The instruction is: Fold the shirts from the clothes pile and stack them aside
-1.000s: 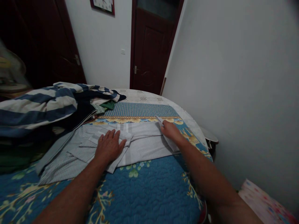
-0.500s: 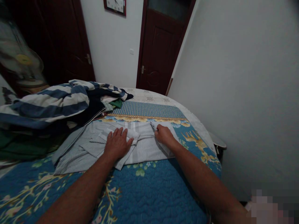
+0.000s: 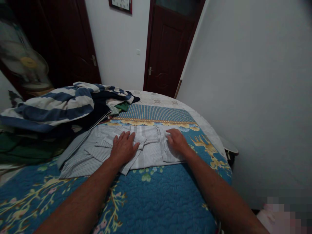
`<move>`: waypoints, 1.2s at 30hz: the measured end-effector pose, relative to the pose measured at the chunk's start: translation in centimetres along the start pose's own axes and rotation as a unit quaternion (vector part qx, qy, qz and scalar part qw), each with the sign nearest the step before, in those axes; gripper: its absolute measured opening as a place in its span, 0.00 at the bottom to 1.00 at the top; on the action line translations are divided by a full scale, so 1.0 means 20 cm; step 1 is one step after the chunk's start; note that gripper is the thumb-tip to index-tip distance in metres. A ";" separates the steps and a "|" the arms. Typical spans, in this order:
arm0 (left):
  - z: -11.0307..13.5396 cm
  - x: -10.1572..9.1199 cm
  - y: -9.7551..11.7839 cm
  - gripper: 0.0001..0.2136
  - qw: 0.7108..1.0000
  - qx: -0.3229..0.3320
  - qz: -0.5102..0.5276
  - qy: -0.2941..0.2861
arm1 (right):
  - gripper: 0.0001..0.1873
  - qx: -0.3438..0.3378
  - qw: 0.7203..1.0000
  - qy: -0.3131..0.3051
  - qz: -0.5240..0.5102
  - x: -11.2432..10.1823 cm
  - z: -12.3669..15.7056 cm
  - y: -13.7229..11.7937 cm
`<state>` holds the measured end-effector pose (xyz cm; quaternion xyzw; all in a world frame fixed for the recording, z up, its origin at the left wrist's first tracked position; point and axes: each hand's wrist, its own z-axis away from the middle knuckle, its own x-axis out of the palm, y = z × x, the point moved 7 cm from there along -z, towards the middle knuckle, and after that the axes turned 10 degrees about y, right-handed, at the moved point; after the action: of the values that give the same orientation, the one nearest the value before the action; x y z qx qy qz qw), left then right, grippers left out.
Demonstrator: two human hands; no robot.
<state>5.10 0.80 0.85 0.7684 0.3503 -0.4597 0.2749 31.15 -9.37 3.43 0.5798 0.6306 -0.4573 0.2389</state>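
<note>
A grey-and-white striped shirt lies in a long strip across the quilt, its right end folded over on itself. My left hand rests flat with fingers spread on the bunched sleeve part in the middle of the shirt. Over the folded right end is my right hand, its index finger stretched out and the others partly curled. It seems to touch the cloth without gripping it. My right palm is hidden from view.
To the left a heap of clothes rises, with a blue-and-white striped garment on top and dark green cloth below. A blue floral quilt covers the surface. A white wall stands close on the right; dark doors are behind.
My right hand has let go of the shirt's edge and now lies on the fold, its index finger extended. The folded end looks flatter. My left hand stays in place on the shirt.
</note>
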 end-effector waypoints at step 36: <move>0.22 0.00 0.67 0.24 0.927 0.304 0.176 -0.135 | 0.43 0.180 0.976 -0.065 0.101 0.22 -0.10 0.35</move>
<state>13.47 -10.61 0.34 0.7948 0.0125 -0.5880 0.1497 37.27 -5.99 -1.40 0.6430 0.4591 -0.5734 0.2167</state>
